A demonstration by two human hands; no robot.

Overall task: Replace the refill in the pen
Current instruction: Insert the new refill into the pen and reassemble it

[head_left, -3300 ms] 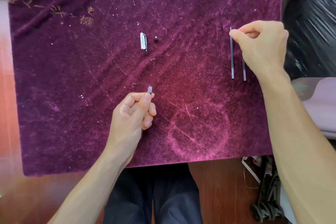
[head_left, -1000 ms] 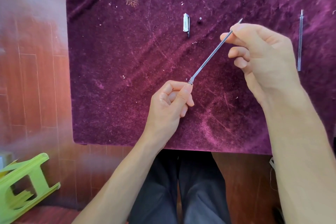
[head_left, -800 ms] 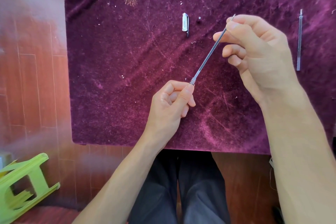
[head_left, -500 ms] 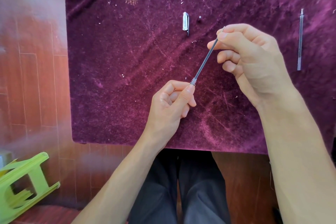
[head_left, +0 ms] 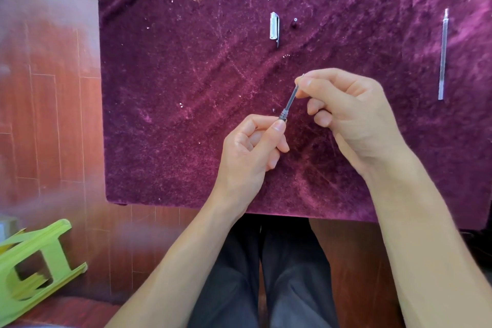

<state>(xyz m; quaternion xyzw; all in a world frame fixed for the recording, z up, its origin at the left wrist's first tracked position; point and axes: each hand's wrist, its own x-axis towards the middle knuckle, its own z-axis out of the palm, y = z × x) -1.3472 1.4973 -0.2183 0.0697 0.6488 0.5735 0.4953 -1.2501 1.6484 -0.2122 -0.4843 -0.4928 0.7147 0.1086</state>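
Right grip: right hand (head_left: pixel 354 120) closed; thumb and forefinger pinch the upper end of the refill (head_left: pixel 291 97), whose tip just shows past the fingertips.
Left grip: left hand (head_left: pixel 250 152) closed around the pen barrel (head_left: pixel 283 115); only the threaded mouth of the barrel shows above the thumb, the rest is hidden in the fist.
Refill position: held in the air above the surface, tilted up and to the right; its lower end sits in the barrel mouth; a short length shows between the two hands.
Step in hand: judged to be insertion — the refill is being seated in the barrel; how deep it sits cannot be told.
Spare refill: second refill (head_left: pixel 442 54) lies flat on the velvet cloth (head_left: pixel 186 88), well apart to the right; whether it is the used one cannot be told.
Loose parts: pen cap (head_left: pixel 274 26) lies at the far middle of the cloth; small dark part (head_left: pixel 294 24) just beside it.
Risk, bending: the refill is thin; a push off the barrel axis could bow or kink it.
Risk, slip: the pinch is near the very end; the fingertips could slide off, and the refill would stop short.
Risk, loss: the small dark part is loose on the nap — a brush of a sleeve or hand could send it off the surface to the floor (head_left: pixel 53 114).
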